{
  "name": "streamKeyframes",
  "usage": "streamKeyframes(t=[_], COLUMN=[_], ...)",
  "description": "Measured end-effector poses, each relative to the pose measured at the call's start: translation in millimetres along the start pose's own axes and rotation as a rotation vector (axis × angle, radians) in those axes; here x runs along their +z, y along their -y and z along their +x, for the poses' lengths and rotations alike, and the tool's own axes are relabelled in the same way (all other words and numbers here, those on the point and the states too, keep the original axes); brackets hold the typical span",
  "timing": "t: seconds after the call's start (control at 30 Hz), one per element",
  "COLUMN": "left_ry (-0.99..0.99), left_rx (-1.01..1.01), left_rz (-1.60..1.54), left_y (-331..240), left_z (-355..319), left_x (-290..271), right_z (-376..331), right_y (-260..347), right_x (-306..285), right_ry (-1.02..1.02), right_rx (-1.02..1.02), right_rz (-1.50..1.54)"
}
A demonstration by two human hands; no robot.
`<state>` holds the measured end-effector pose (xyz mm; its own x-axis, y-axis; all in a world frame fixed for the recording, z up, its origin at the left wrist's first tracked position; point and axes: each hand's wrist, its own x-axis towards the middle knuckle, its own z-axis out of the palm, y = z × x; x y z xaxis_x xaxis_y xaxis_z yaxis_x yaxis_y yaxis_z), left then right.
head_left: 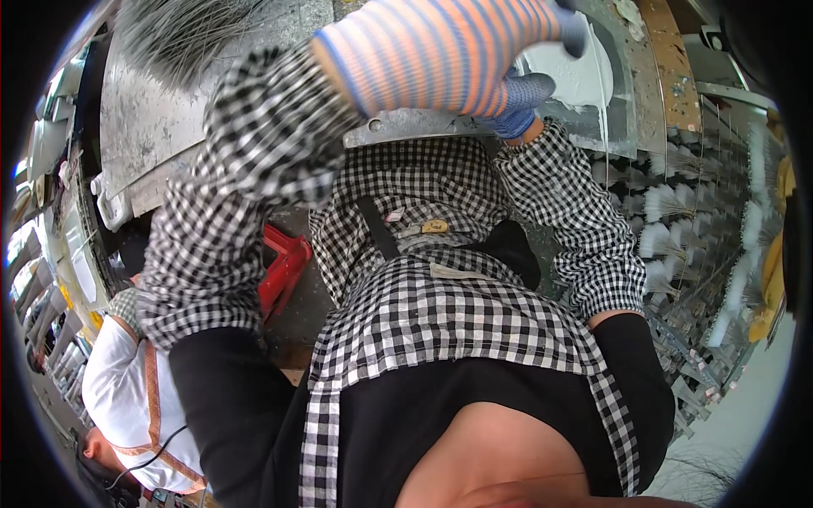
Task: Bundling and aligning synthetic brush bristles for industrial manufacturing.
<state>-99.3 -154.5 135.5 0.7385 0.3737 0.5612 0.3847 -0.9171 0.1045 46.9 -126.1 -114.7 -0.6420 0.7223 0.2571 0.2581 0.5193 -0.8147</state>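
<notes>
My left hand (432, 59), in a knitted glove with orange, white and blue stripes, reaches across the top of the view. Its blue fingertips are blurred and partly cut off by the upper edge. Beneath it is my right hand (518, 106), in a blue-ended glove and mostly covered by the left. Whether either one holds something is hidden. Beside both hands, a patch of thick white paste (584, 76) lies on a grey board (622, 118), with a strand running down over the front edge. A bundle of long grey bristles (178, 38) rests at the upper left.
The bristles lie on a stained metal worktop (140, 127) with a raised metal edge (406, 127) near my lap. Rows of white-bristled brushes (669, 207) stand at the right. A red plastic stool-like object (288, 267) is low at the left; another person (140, 389) is farther left.
</notes>
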Motion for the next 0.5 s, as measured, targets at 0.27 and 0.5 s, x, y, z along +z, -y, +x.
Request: streamKeyframes(t=[0.27, 0.5], left_ry=[0.587, 0.509], left_rx=[-0.238, -0.226], left_rz=[0.056, 0.176], left_y=[16, 2], left_z=[3, -22], left_x=[32, 36], right_z=[1, 6], right_y=[50, 65], right_x=[2, -5], right_ry=[-0.346, -0.338], right_rx=[-0.259, -0.346], right_rz=[-0.267, -0.402])
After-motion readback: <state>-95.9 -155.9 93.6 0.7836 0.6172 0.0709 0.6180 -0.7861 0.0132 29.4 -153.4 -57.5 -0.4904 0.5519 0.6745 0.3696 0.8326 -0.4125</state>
